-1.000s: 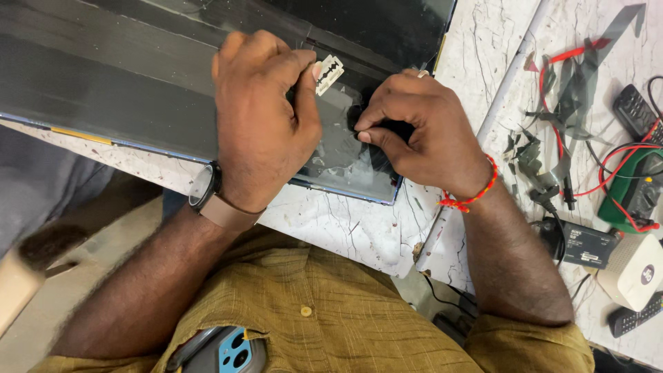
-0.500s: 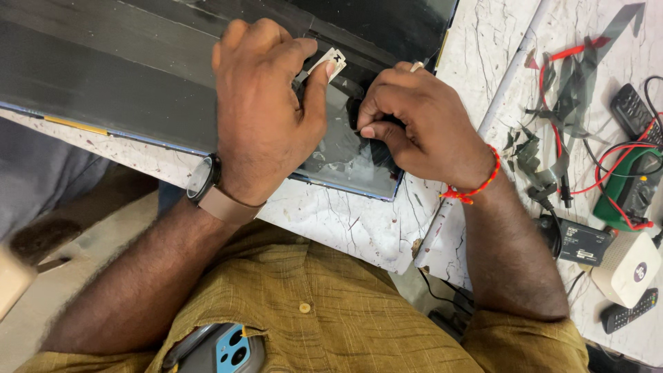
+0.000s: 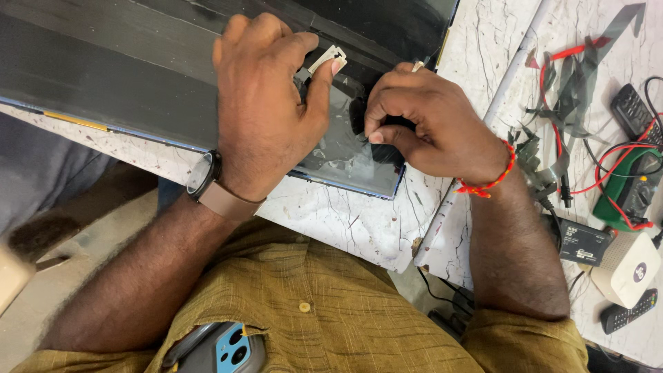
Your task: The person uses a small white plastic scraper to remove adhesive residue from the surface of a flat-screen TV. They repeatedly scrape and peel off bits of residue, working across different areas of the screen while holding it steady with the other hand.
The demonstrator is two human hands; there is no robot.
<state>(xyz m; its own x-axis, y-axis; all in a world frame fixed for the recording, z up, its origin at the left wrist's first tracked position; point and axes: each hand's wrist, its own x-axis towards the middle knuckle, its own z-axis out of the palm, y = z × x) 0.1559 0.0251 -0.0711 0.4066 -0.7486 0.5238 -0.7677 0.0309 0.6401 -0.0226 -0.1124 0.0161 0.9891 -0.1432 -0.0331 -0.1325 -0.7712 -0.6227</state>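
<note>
A large dark flat panel (image 3: pixel 110 76) lies across a white marble-patterned table (image 3: pixel 345 221). My left hand (image 3: pixel 266 103) rests on the panel's near right corner, and its thumb and forefinger pinch a small white connector piece (image 3: pixel 327 58). My right hand (image 3: pixel 428 121) is curled just to the right of it, fingertips pressed together on a small black part (image 3: pixel 358 114) at the panel's corner. What lies under the right palm is hidden. A watch sits on my left wrist and a red thread band on my right.
To the right lie red and black test leads (image 3: pixel 608 166), a green multimeter (image 3: pixel 632 190), a black remote (image 3: pixel 630 110), a small black box (image 3: pixel 583 242), a white box (image 3: pixel 628 266), another remote (image 3: pixel 627 311) and dark ribbon strips (image 3: pixel 573 76). A phone (image 3: pixel 221 349) sits in my shirt pocket.
Both hands have stayed on the panel corner. The left thumb and forefinger have shifted a little with the white piece, and the right fingers have curled tighter.
</note>
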